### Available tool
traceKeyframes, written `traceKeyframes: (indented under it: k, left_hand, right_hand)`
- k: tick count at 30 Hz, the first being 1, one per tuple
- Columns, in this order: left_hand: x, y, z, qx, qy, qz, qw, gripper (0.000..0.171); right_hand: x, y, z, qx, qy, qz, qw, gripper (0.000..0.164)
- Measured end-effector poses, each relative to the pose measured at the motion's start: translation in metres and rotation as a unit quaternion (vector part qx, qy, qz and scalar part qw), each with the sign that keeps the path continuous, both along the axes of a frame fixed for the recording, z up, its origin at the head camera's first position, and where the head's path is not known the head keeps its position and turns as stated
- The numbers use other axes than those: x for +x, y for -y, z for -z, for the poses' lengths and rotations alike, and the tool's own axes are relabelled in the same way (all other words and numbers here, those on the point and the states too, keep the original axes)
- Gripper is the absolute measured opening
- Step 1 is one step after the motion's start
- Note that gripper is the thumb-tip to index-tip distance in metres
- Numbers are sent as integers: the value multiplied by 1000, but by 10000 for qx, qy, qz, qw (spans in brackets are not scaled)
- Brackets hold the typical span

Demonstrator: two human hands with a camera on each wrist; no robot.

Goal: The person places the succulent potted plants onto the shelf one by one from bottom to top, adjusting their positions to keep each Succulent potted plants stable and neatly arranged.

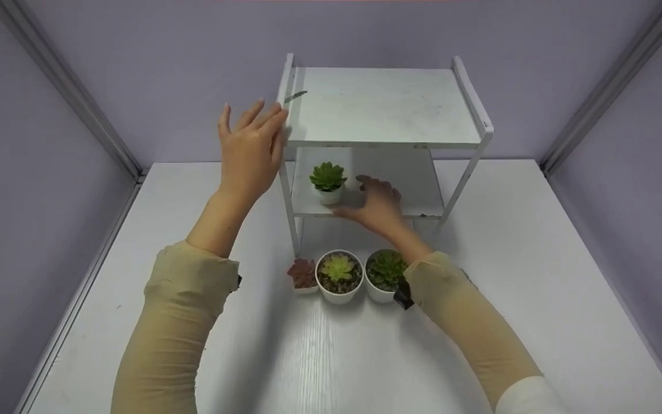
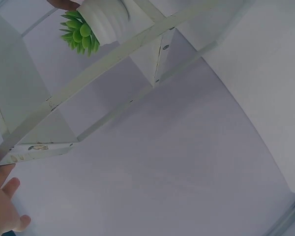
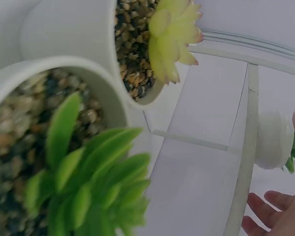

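White succulent pot [image 1: 330, 197]: grip below leaves [image 1: 328, 176]. Right hand [image 1: 378, 207]: wide, beside it. Left hand [image 1: 249, 154]: fingers loosely extended, touching two-tier rack [image 1: 383, 106].

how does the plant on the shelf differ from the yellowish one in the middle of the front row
Colour: the shelf plant is green, the middle plant yellow-green.
Place: the shelf plant is on the lower shelf, the middle plant on the table.
Spread: the shelf plant's leaves overhang its pot, while the middle plant sits within the rim of its pot, with pebbles showing around it.
Both are upright in white pots.
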State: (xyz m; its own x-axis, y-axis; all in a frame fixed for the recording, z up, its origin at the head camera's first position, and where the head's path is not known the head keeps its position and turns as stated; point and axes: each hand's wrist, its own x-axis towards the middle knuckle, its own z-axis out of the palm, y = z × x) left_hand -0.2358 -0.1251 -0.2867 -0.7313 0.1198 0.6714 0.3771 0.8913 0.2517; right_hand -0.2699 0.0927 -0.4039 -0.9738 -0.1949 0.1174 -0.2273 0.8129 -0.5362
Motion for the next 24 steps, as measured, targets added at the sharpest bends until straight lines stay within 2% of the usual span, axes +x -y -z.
traceKeyframes:
  k: [6, 14, 21, 24]
  left_hand:
    - [0, 4, 0, -31, -23, -51, 10000, 30]
    - [-2, 6, 1, 70, -86, -7, 9999, 30]
    - [-1, 8, 1, 120, -91, -2, 9999, 30]
    - [0, 8, 0, 110, -125, -1, 9999, 30]
  right_hand:
    - [14, -24, 3, -220, -105, -160, 9996, 81]
    - [42, -58, 13, -1031, -152, -614, 9927, 76]
    - [72, -82, 31, -1118, -273, -824, 9899, 80]
    - [83, -89, 39, -1088, -126, -881, 9901, 83]
